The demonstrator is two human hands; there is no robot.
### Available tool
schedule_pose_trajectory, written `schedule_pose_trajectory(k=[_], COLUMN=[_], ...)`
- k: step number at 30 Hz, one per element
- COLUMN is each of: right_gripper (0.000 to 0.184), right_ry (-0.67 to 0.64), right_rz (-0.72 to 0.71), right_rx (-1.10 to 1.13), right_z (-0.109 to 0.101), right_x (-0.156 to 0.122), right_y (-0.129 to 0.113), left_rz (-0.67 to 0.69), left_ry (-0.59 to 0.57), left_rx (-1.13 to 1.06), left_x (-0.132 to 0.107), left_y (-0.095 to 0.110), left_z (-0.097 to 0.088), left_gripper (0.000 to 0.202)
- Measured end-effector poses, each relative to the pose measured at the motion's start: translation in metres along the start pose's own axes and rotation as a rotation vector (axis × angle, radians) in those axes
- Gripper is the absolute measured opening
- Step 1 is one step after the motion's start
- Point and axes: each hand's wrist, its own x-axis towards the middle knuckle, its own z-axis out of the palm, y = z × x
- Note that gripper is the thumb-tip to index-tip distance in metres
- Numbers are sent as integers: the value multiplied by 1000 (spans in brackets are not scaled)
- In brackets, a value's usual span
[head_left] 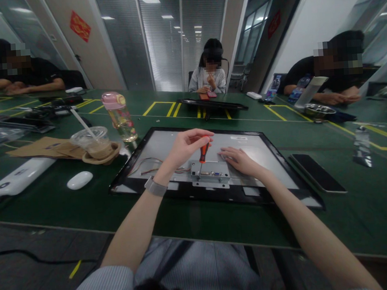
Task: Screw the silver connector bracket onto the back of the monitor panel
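A flat display panel (260, 151) with a black frame and a grey metal back lies on the table in front of me. On its near side sits a silver metal bracket (212, 174) with video ports along its front. My left hand (186, 145) is closed on the orange and black handle of a screwdriver (204, 153). Its shaft points down to the left part of the bracket; whether the tip sits in a screw I cannot tell. My right hand (243, 161) lies open, fingers spread, on the panel just right of the bracket. Thin coloured wires (145, 167) run across the panel's left part.
Left of the panel are a white mouse (80, 180), an iced drink cup (92, 143), a pink-lidded bottle (120, 117) and a white power strip (20, 177). A phone (318, 173) lies to the right. Across the green table (172, 221) other people sit.
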Motion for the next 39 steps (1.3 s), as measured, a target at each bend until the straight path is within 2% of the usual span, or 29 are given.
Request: schedule_pose_trajectory(k=[4,8,12,20,23,27,30,35,39], right_gripper=[44,45,45,45,45,45,44,44,45], right_ry=[4,2,5,4,-6,-13,-6,-1,6], right_rz=[-13,-5,-3,-8,9,10,1,0,-5], right_rx=[1,4,0,-2,-4,-10,-9,-13,-11], right_z=[0,0,-1,-2,-2,-2,-2,-1,-1], right_x=[0,0,0,-1,0,0,0,0,0], right_y=[1,0,-1,-2,-2,-2,-2,-1,0], left_rz=[61,85,-12,66,66,-24,-21,61,61], left_ry=[22,7,-16,73,36,-52,-39,-3,-49], left_rx=[97,-3,-89,108,37,-109,-38,110,16], left_x=[0,2,1,0,2,2,0,-1,1], left_y=[2,-3,-4,2,-4,-6,0,5,1], left_z=[1,-2,-3,-1,-6,-7,-4,-1,-5], left_gripper=[18,20,25,19,23,30,28,20,24])
